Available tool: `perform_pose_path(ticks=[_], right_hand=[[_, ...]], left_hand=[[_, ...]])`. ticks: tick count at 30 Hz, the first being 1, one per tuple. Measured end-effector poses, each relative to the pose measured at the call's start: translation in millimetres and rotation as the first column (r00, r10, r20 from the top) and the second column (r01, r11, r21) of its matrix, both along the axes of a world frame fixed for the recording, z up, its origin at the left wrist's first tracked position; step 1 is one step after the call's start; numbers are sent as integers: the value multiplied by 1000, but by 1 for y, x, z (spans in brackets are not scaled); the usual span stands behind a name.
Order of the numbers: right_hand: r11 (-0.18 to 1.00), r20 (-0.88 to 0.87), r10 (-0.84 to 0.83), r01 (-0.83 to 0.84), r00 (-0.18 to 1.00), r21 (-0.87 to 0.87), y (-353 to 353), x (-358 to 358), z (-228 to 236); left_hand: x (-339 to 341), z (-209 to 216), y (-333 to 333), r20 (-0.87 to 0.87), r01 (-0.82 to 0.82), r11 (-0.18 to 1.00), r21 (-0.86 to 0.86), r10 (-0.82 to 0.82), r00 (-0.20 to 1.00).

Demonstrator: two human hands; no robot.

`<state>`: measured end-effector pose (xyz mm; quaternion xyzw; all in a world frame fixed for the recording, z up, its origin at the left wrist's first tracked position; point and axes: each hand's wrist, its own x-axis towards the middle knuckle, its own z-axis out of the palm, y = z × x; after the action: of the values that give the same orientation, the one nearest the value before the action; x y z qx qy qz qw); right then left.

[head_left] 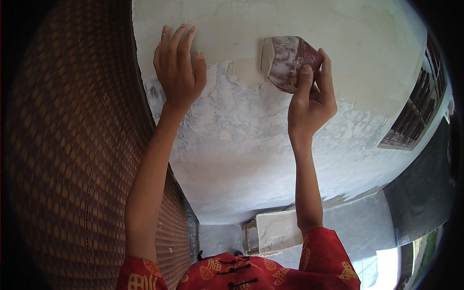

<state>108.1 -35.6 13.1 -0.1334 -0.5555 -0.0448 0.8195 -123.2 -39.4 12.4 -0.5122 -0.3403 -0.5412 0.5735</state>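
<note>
My right hand (313,96) grips a dark red, many-sided putty spreader (296,63) between thumb and fingers. Whitish paste smears its face, and a thick band of paste lies along its left edge, against the wall. My left hand (178,67) is held up to the left at the wall, its fingers stretched out and holding nothing. Between and below my hands, the wall (251,140) shows patchy grey and white. Smooth cream putty (227,29) covers its upper part, ending in a ragged lower border beside the spreader.
A woven brown panel (82,130) runs close along the left. Low down by the wall stands a small table or stool with a paste-covered top (278,231), above a grey tiled floor (355,217). To the right is a slatted window or vent (416,106).
</note>
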Motion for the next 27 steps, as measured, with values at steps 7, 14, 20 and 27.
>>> perform_pose_path(ticks=[7, 14, 20, 27], right_hand=[[994, 2, -92, 92, 996, -50, 11, -8, 2], [1000, 147, -24, 24, 989, 0, 1, -41, -5], [968, -119, 112, -136, 987, -209, -12, 21, -13], [994, 200, -56, 73, 978, -81, -1, -18, -26]], left_hand=[[0, 2, -1, -21, -17, 1000, -23, 17, 1000], [-6, 3, 2, -3, 6, 1000, 19, -6, 1000], [-1, 1, 1, -11, 3, 1000, -2, -3, 1000], [-6, 3, 3, -22, 3, 1000, 30, -2, 1000]])
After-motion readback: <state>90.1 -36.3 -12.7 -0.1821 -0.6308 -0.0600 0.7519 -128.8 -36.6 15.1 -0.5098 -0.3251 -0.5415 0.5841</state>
